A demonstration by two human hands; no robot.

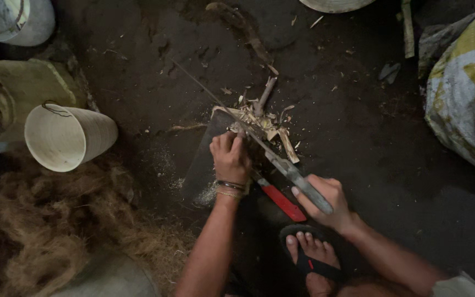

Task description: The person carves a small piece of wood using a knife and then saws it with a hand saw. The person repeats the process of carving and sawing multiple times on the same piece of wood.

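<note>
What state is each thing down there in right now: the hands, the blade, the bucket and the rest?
Left hand: pressing a thin stick down on the board.
Right hand: gripping the knife.
Knife: blade angled against the stick.
Stick: lying slanted.
Dark board: flat, strewn with shavings.
Bucket: tipped on its side.
Red-handled tool: lying unused.

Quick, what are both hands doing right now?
Left hand: closed, pressing a thin stick onto the dark board.
Right hand: closed around the knife handle.
</note>
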